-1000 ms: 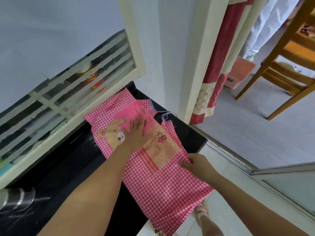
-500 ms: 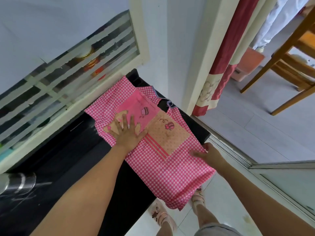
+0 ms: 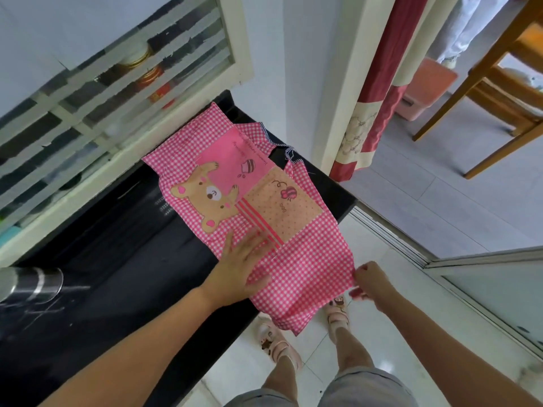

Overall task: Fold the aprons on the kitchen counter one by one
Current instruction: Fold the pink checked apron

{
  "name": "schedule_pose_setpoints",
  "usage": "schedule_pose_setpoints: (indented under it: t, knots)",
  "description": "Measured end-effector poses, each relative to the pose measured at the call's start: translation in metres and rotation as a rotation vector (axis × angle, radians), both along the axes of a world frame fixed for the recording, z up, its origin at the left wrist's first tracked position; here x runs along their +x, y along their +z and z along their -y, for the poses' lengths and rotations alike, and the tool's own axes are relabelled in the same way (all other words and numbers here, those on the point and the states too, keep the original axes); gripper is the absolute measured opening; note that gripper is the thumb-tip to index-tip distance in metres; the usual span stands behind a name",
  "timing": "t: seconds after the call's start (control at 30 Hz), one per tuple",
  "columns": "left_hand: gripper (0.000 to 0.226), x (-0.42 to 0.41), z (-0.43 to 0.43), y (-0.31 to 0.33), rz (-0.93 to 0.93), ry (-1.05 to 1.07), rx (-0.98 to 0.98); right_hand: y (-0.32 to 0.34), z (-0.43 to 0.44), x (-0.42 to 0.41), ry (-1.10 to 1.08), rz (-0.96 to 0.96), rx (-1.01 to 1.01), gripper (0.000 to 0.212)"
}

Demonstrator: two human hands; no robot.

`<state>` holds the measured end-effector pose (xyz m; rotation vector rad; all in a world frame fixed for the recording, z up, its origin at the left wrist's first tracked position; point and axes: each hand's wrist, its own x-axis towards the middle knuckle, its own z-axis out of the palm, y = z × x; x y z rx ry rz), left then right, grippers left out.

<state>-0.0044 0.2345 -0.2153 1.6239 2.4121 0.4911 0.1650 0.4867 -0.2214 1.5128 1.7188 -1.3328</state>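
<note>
Pink checked apron (image 3: 308,259) lay spread at centre frame, across the right end of the black counter (image 3: 117,259), bear patch up. Its lower part hung over the counter edge toward the floor tiles. My left hand (image 3: 239,267) lay flat on the cloth just below the bear, fingers straight and spread, pressing it down. My right hand (image 3: 371,282), lower right of centre, had fingers curled and pinched the apron's hanging right edge. A metal cylinder (image 3: 29,284) stood at the far left edge.
</note>
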Motion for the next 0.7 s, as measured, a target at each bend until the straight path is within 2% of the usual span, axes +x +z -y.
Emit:
schedule_pose_setpoints:
  t: [0.03, 0.1, 0.17, 0.23, 0.3, 0.43, 0.57, 0.6, 0.7]
  knots:
    - [0.072, 0.006, 0.005, -0.004, -0.016, -0.069, -0.035, 0.004, 0.011, 0.006, 0.050, 0.045, -0.109, 0.008]
    - [0.089, 0.012, 0.011, -0.009, -0.041, -0.171, -0.113, 0.011, 0.030, 0.017, 0.137, 0.095, -0.389, 0.021]
    - [0.101, 0.014, 0.011, -0.008, -0.065, -0.285, -0.209, 0.013, 0.047, 0.025, 0.195, 0.049, -0.657, 0.028]
    - [0.103, 0.015, 0.009, -0.008, -0.117, -0.394, -0.274, 0.011, 0.065, 0.027, 0.139, -0.064, -0.770, 0.033]
    - [0.099, 0.017, 0.008, -0.009, -0.155, -0.427, -0.293, 0.006, 0.081, 0.026, 0.005, -0.187, -0.682, 0.035]
    - [0.084, 0.029, -0.005, -0.017, -0.150, -0.355, -0.277, 0.006, 0.083, 0.016, -0.323, -0.357, -0.315, 0.011]
    - [0.077, 0.034, -0.047, -0.014, -0.128, -0.228, -0.321, 0.024, 0.062, 0.017, -0.500, -0.541, 0.052, 0.016]
    - [0.074, 0.034, -0.059, -0.012, -0.117, -0.201, -0.353, 0.027, 0.059, 0.020, -0.557, -0.564, 0.114, 0.022]
    - [0.068, 0.036, -0.087, -0.006, -0.052, -0.157, -0.421, 0.033, 0.060, 0.024, -0.565, -0.503, 0.105, 0.034]
